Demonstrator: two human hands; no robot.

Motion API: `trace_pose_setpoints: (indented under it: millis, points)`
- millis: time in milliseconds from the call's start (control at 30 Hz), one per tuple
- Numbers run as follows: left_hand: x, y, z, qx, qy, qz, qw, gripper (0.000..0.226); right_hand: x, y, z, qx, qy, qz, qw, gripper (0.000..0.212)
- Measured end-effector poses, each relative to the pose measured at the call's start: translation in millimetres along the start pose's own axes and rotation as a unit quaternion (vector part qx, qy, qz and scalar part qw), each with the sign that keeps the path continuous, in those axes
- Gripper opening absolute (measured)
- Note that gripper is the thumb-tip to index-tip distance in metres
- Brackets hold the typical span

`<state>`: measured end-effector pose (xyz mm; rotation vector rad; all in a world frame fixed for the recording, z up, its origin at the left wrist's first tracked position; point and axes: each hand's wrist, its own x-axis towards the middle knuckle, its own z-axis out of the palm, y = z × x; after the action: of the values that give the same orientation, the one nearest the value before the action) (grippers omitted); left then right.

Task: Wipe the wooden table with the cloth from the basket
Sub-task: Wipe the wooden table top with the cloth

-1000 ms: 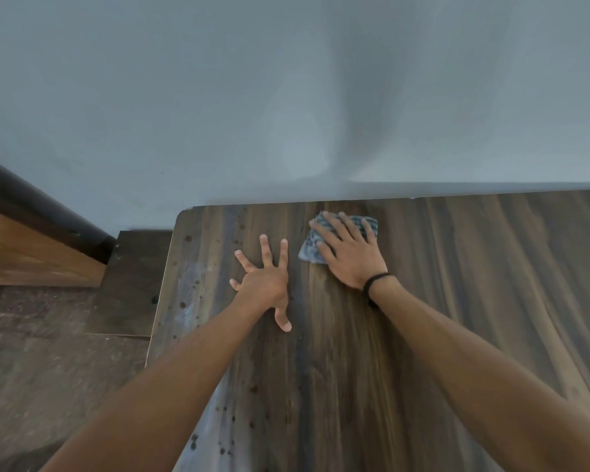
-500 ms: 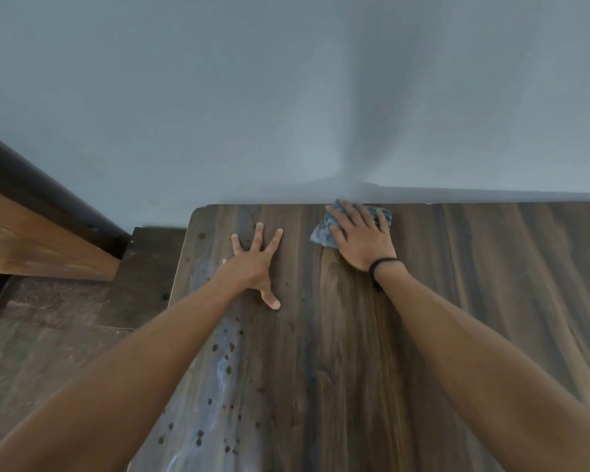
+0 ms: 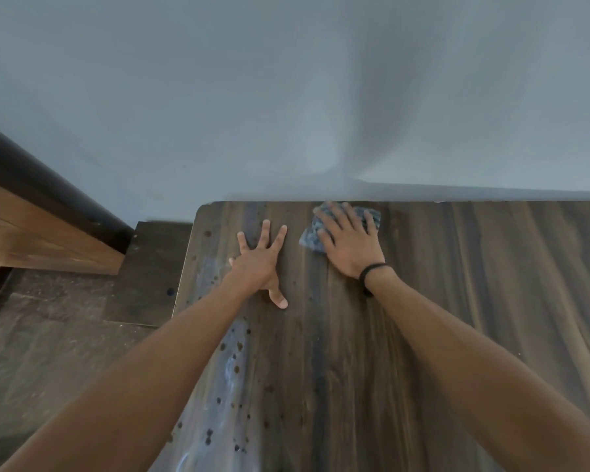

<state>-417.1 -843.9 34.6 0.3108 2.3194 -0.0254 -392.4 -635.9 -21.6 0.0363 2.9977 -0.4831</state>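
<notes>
Worktop [image 3: 457, 301], dark wood. Right hand [image 3: 349, 247]: fingers straight, presses grey-blue cloth [image 3: 309, 238] at far edge, 12 o'clock. Left hand [image 3: 258, 264]: fingers splayed flat, cloth's 8 o'clock.

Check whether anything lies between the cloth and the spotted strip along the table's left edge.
Yes. The left hand rests flat, fingers spread, on the table just left of the cloth, which the right hand presses down by the far edge. It lies between the cloth and the spots; nothing else visible does.
</notes>
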Motion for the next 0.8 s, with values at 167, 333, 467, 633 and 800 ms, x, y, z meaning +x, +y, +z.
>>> trace_pose_setpoints:
  millis: [167, 333, 467, 633, 800]
  points:
    - [1, 1, -2, -0.003, 0.001, 0.001, 1.000, 0.161, -19, 23, -1, -0.034, -0.023, -0.076, 0.996, 0.054]
    - [-2, 0, -2, 0.000, 0.000, -0.001, 1.000, 0.160, 12, 11, -12, 0.010, 0.006, 0.061, 0.998, 0.053]
    - [-2, 1, -3, 0.005, -0.003, 0.005, 1.000, 0.160, -95, -17, 19, -0.019, -0.009, -0.057, 0.998, 0.054]
    - [3, 1, -3, 0.027, -0.005, 0.010, 1.000, 0.161, -132, 4, 14, -0.068, -0.050, -0.134, 0.987, 0.052]
    - [7, -3, -2, 0.057, 0.001, 0.025, 0.998, 0.162, -15, 18, -23, 0.003, -0.021, 0.023, 1.000, 0.052]
